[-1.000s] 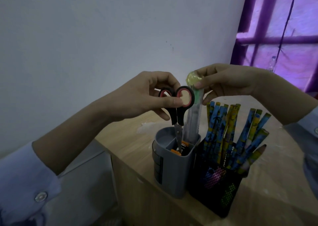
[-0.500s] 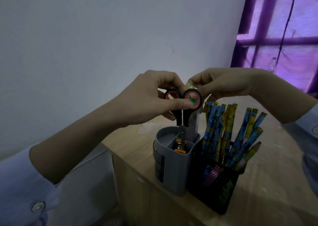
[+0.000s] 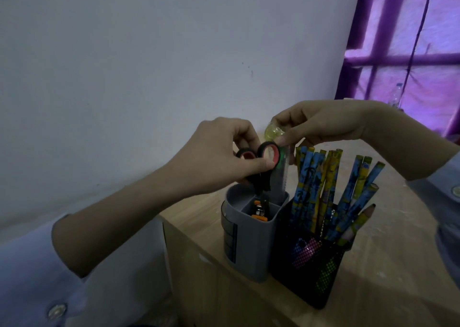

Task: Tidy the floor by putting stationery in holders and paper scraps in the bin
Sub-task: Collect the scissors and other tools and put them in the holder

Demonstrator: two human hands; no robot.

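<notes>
My left hand grips the black, red-lined handles of a pair of scissors, blades pointing down into the grey plastic holder. My right hand pinches the yellowish round top of a clear ruler that stands in the same holder's rear compartment. An orange and black item lies in the front compartment. Right beside it stands a black mesh holder full of several blue and yellow pencils.
Both holders stand near the corner of a light wooden desk against a pale wall. A purple window frame and a clear bottle are at the far right. The desk's left edge drops off just beside the grey holder.
The scissors have sunk lower into the grey holder. My right hand lifted a little, so the ruler's yellowish top shows again above the scissor handles.
</notes>
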